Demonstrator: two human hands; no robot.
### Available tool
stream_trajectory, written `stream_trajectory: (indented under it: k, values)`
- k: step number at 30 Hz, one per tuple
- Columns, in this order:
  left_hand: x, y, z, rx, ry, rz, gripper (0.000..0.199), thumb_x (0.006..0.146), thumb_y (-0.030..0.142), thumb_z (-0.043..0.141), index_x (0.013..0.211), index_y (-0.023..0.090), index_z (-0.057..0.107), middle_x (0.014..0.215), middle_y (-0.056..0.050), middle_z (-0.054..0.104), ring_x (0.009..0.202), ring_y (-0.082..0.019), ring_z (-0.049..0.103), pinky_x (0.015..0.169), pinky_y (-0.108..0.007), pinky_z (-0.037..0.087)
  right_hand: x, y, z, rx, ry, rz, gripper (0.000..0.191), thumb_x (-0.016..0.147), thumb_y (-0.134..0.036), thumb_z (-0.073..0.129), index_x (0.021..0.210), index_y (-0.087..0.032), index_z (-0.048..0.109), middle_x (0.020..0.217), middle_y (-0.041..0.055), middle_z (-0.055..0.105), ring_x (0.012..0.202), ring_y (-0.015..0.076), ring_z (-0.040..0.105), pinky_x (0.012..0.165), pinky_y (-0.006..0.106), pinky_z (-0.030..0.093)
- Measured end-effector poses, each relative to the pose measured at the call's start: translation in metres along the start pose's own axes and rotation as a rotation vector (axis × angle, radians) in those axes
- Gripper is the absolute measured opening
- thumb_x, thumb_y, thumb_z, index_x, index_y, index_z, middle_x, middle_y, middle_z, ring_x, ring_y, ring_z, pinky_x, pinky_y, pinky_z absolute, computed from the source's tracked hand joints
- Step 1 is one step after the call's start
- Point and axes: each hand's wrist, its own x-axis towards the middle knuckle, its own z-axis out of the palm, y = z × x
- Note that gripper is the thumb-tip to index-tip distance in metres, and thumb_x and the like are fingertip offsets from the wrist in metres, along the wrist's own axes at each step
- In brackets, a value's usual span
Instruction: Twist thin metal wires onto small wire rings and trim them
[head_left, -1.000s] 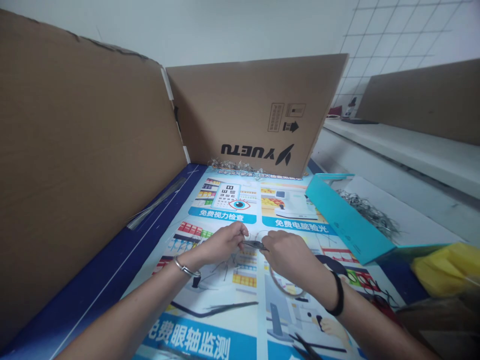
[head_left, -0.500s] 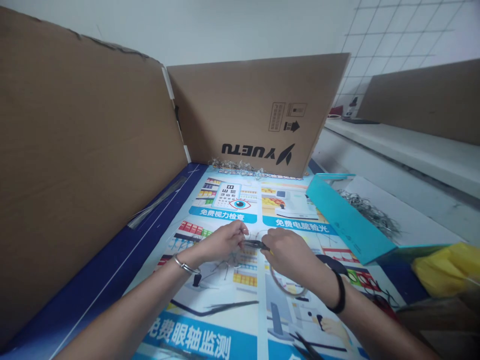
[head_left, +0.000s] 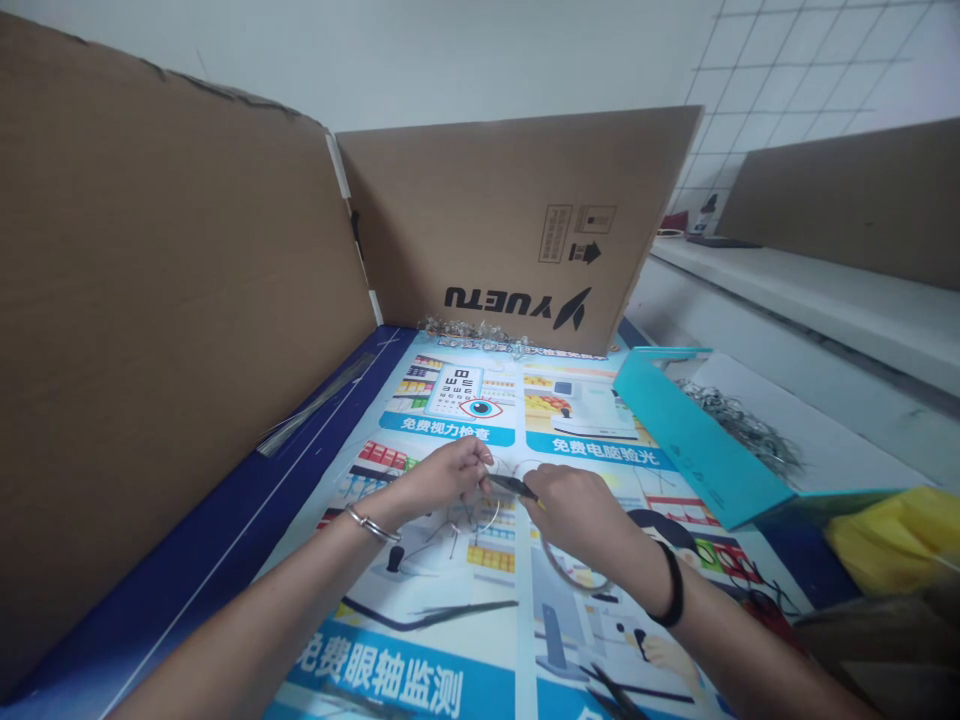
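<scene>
My right hand (head_left: 574,500) is closed round the handles of small dark pliers (head_left: 511,486) with a bit of yellow on the grip. Their jaws point left and meet the fingertips of my left hand (head_left: 454,475). That hand is pinched on thin wire (head_left: 491,515), which bends in a loop below the fingers. Both hands are just above the printed poster (head_left: 517,560) on the table. A round hoop (head_left: 570,572) lies below my right hand.
Cardboard panels (head_left: 495,220) stand at the left and back. A turquoise box (head_left: 705,440) with tangled wire (head_left: 742,425) is at the right, near a yellow bag (head_left: 892,540). Wire strands (head_left: 315,405) lie at the left; scissors (head_left: 615,695) are at the front edge.
The pliers have tilted, their tips now higher and further left at my left fingers. The wire loop beneath my left hand has swung into clearer view.
</scene>
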Motion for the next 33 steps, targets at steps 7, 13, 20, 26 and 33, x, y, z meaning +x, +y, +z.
stream_trajectory:
  k: [7, 13, 20, 26, 33]
  values:
    - [0.0013, 0.0011, 0.0001, -0.063, 0.022, -0.009, 0.008, 0.083, 0.020, 0.045, 0.090, 0.017, 0.045, 0.076, 0.000, 0.061, 0.050, -0.006, 0.045, 0.051, -0.019, 0.034, 0.0001, -0.0008, 0.0016, 0.032, -0.024, 0.058, 0.018, 0.085, -0.031, 0.047, 0.083, -0.018, 0.060, 0.080, 0.0045, 0.067, 0.071, 0.0189, 0.061, 0.054, 0.027, 0.028]
    - [0.0000, 0.0038, -0.0002, -0.066, 0.027, 0.004, 0.008, 0.081, 0.021, 0.046, 0.088, 0.018, 0.046, 0.077, 0.000, 0.061, 0.052, -0.007, 0.047, 0.053, -0.020, 0.035, 0.0000, -0.0055, 0.0018, 0.079, -0.038, 0.124, 0.021, 0.085, -0.031, 0.045, 0.084, -0.018, 0.060, 0.081, 0.0062, 0.068, 0.070, 0.0201, 0.063, 0.054, 0.027, 0.029]
    - [-0.0020, 0.0082, 0.0015, -0.078, 0.061, -0.031, 0.008, 0.081, 0.022, 0.047, 0.088, 0.017, 0.045, 0.074, 0.001, 0.057, 0.053, -0.006, 0.044, 0.053, -0.020, 0.033, 0.0005, -0.0051, 0.0022, 0.105, -0.071, 0.129, 0.021, 0.086, -0.032, 0.044, 0.082, -0.018, 0.060, 0.080, 0.0052, 0.068, 0.070, 0.0191, 0.063, 0.054, 0.026, 0.029]
    - [-0.0019, 0.0084, 0.0008, -0.009, 0.064, -0.002, 0.006, 0.082, 0.020, 0.045, 0.087, 0.017, 0.046, 0.073, 0.002, 0.055, 0.055, -0.007, 0.042, 0.054, -0.020, 0.033, 0.0004, -0.0029, 0.0022, 0.115, -0.080, 0.094, 0.019, 0.086, -0.030, 0.045, 0.082, -0.019, 0.059, 0.080, 0.0043, 0.067, 0.072, 0.0183, 0.062, 0.055, 0.027, 0.030]
    - [-0.0021, 0.0093, 0.0009, 0.079, 0.063, 0.003, 0.007, 0.082, 0.020, 0.045, 0.087, 0.018, 0.047, 0.071, 0.002, 0.054, 0.060, -0.010, 0.045, 0.058, -0.021, 0.035, -0.0010, -0.0036, -0.0009, 0.040, 0.016, 0.019, 0.012, 0.084, -0.025, 0.050, 0.081, -0.018, 0.059, 0.081, 0.0045, 0.063, 0.075, 0.0181, 0.058, 0.058, 0.027, 0.030]
